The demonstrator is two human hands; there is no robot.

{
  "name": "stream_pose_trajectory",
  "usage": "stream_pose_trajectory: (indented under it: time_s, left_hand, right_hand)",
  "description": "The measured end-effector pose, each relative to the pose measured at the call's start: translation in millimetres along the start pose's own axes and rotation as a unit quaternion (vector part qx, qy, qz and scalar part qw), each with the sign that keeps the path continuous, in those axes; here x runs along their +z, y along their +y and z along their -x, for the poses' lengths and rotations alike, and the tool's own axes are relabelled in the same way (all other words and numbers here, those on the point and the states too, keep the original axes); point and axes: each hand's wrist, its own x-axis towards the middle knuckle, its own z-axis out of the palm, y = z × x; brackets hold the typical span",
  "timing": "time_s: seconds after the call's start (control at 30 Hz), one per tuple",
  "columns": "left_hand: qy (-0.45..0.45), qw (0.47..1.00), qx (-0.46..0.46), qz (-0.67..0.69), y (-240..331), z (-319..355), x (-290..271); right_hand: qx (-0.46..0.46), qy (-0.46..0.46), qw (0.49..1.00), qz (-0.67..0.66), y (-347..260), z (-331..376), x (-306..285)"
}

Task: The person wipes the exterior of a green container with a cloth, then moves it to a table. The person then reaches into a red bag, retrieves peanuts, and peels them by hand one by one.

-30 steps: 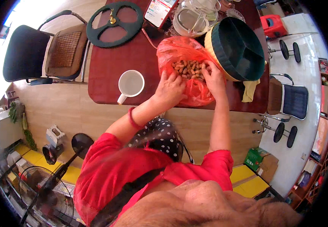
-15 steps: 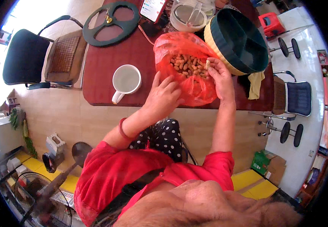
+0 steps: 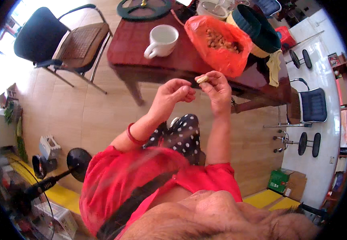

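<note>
Now both hands are hovering clear of the orange bag (image 3: 220,45) on the table edge (image 3: 181,70), the right hand (image 3: 215,89) pinching one pale peanut (image 3: 202,79) in its fingertips, the left hand (image 3: 173,93) curling loosely empty beside it, so shelling is starting.

We see a glossy, dark red wooden worktop (image 3: 133,44) carrying a smooth white glazed mug (image 3: 162,41) and a thin, shiny orange plastic bag (image 3: 221,54) of rough, pale brown nuts (image 3: 219,40). A limp yellow cloth (image 3: 274,66) hangs at its edge. The chair (image 3: 57,40) pairs matt black fabric, a woven seat mat and bright metal legs. The floor (image 3: 81,112) is pale, smooth wood.
</note>
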Motion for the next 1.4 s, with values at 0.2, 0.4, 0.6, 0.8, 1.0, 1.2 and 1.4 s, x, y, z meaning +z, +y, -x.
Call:
stream_pose_trajectory:
  time_s: [0.2,0.4,0.6,0.8,1.0,1.2,1.4]
  left_hand:
    - [-0.013,0.992,-0.036,0.119,-1.5,54.3,-11.0]
    - [-0.041,0.976,-0.042,0.211,-16.1,89.7,-18.5]
    - [-0.046,0.978,-0.029,0.201,-22.7,109.6,-11.6]
    - [-0.034,0.988,-0.006,0.150,-35.6,113.5,-6.5]
    - [0.006,0.993,0.028,0.113,-40.8,112.8,-8.4]
    - [0.000,0.991,0.000,0.133,-46.1,112.3,-28.9]
    - [0.023,0.993,-0.031,0.108,-31.6,113.6,-48.9]
  right_hand:
    - [-0.027,-0.045,0.997,0.053,10.3,65.6,40.1]
    - [-0.032,-0.068,0.995,0.068,8.4,100.6,51.3]
    - [-0.022,-0.061,0.997,0.051,10.2,128.3,45.5]
    - [-0.018,-0.039,0.998,0.052,22.2,140.3,33.6]
    - [-0.037,-0.005,0.987,0.159,24.8,135.9,41.0]
    - [-0.077,-0.008,0.964,0.253,28.6,126.6,54.6]
    - [-0.136,-0.048,0.917,0.371,37.7,110.7,65.6]
